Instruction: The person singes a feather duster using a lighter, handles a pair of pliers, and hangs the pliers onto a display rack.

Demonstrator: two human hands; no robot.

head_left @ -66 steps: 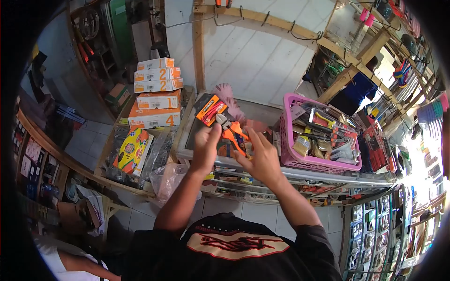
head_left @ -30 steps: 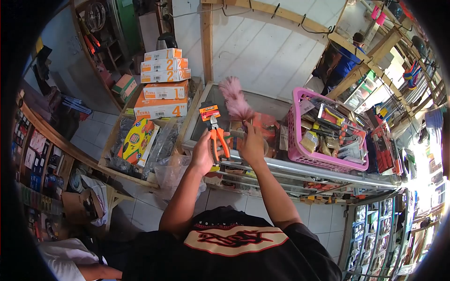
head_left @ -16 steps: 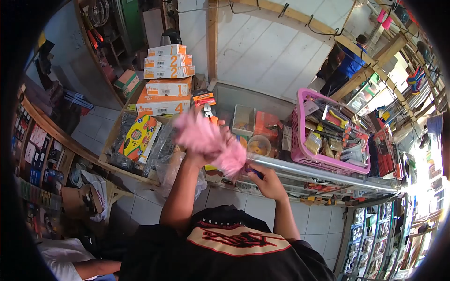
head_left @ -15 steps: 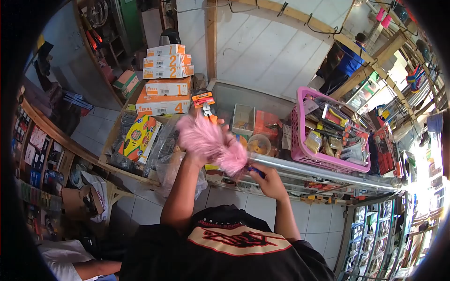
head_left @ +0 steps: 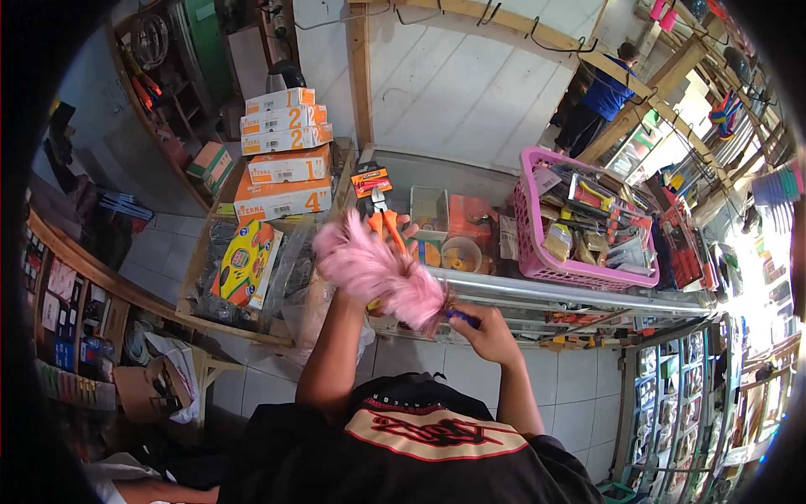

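A fluffy pink duster (head_left: 382, 273) stretches across the front of the glass counter. My right hand (head_left: 489, 334) grips its blue handle (head_left: 467, 316). Orange-handled cutting pliers (head_left: 384, 220) point away from me, jaws toward the back of the counter. My left hand (head_left: 409, 227) is around the pliers' handles; the duster hides most of its palm, and some fingertips show right of the handles. Just beyond the jaws lies an orange-and-red package (head_left: 371, 182). A clear tub (head_left: 461, 254) is to the right of my left hand.
Orange-and-white boxes (head_left: 290, 168) are stacked at the left. A yellow-green box (head_left: 248, 265) lies on plastic in front of them. On the right, a pink basket (head_left: 527, 223) holds brushes and tools. A person in blue (head_left: 606, 94) stands farther back. Wire hooks (head_left: 554, 42) hang above.
The duster has shifted slightly over my left hand, and more of the pliers' orange handles shows. My right hand has moved a little right and down. The camera view has turned slightly.
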